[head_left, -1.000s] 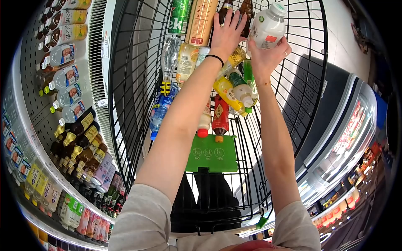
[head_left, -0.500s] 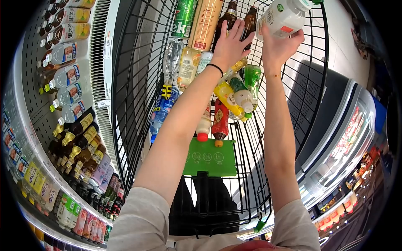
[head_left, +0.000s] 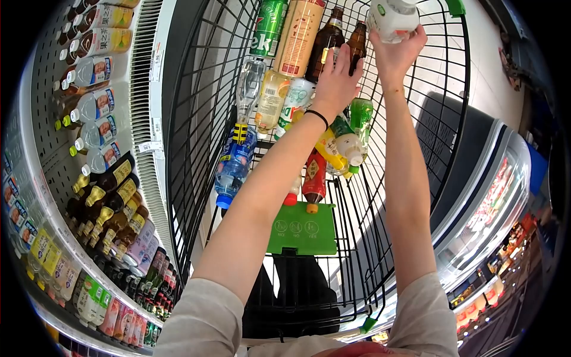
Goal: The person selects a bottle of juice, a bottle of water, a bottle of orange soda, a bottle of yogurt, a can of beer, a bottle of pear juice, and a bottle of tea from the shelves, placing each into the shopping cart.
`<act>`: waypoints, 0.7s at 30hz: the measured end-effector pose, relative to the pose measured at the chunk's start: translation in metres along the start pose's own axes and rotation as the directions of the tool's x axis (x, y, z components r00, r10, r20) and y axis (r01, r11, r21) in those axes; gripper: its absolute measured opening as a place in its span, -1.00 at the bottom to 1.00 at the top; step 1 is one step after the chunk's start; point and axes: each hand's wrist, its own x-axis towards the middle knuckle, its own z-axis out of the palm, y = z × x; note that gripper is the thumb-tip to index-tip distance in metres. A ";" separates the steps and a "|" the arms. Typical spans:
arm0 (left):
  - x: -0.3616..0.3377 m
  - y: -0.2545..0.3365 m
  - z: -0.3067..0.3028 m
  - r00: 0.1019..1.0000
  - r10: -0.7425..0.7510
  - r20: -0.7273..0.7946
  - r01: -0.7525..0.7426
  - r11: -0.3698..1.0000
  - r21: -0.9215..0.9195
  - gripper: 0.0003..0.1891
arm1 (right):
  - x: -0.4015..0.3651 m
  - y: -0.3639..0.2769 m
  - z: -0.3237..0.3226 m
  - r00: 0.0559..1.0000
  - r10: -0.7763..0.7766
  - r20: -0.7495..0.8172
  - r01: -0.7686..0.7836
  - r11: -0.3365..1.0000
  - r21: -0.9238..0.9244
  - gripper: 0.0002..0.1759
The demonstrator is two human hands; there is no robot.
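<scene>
Both arms reach forward into a black wire shopping cart (head_left: 196, 149). My right hand (head_left: 397, 53) grips a white plastic bottle (head_left: 392, 18) with a green dot and red label, held at the cart's far right end near the top of the view. My left hand (head_left: 338, 80), a black band on its wrist, hovers with fingers spread over two brown glass bottles (head_left: 326, 44) lying in the cart. It holds nothing. Around it lie a tall orange-capped bottle (head_left: 297, 35), a green can (head_left: 269, 27) and several small bottles.
A blue-labelled water bottle (head_left: 235, 166), a red bottle (head_left: 313, 178) and a green child-seat flap (head_left: 300, 229) sit nearer me in the cart. Shelves of bottled drinks (head_left: 95, 178) curve along the left. A glass-fronted chiller (head_left: 488, 196) runs on the right.
My right hand carried the white bottle farther forward and up toward the cart's far end. My left hand slid forward over the brown bottles, fingers still spread.
</scene>
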 end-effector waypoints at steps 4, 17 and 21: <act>-0.005 0.003 0.009 0.998 -0.031 -0.055 0.031 0.999 -0.018 -0.27 | 0.016 0.008 0.007 0.997 -0.041 0.061 0.046 0.995 -0.090 0.13; -0.014 0.006 0.011 0.999 -0.013 -0.047 0.013 1.000 -0.005 -0.23 | -0.018 0.019 0.035 0.963 0.202 -0.180 -0.200 0.979 0.029 0.14; -0.012 0.005 0.008 1.000 -0.009 -0.025 0.010 1.000 0.029 -0.28 | -0.020 -0.011 0.028 0.917 0.356 -0.181 -0.371 0.927 -0.059 0.11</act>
